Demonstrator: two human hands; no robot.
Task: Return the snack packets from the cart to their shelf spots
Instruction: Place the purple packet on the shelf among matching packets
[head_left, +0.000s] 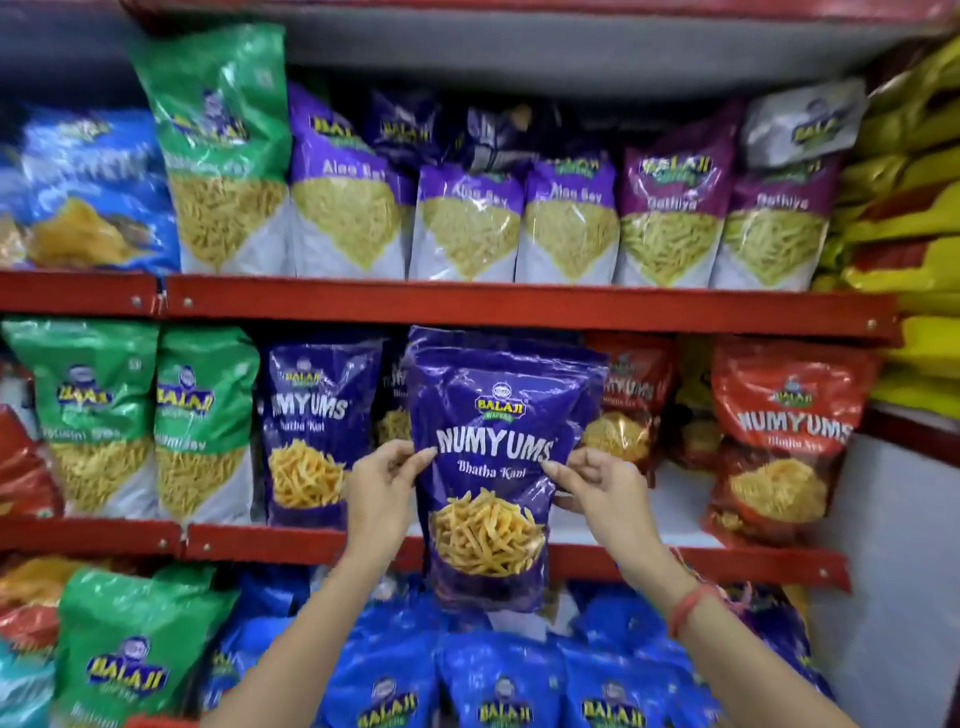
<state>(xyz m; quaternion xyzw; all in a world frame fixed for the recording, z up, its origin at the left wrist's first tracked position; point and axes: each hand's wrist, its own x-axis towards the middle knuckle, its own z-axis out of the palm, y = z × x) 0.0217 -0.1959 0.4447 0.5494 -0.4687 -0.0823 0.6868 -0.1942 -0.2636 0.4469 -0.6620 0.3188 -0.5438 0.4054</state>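
A purple Numyums Bhatha Kani packet (493, 467) is held upright in front of the middle shelf (291, 543). My left hand (382, 493) pinches its left edge and my right hand (597, 486) pinches its right edge. Its bottom hangs below the red shelf lip. A matching purple Numyums packet (317, 426) stands on the shelf just to the left, and another is partly hidden behind the held one. The cart is out of view.
Red Numyums packets (779, 441) stand to the right, with a bare patch of shelf (680, 499) between them and the held packet. Green packets (202, 421) stand to the left. Purple Aloo Sev packets (467, 223) fill the upper shelf, blue packets (498, 675) the lower. Yellow bags (914, 208) stack at far right.
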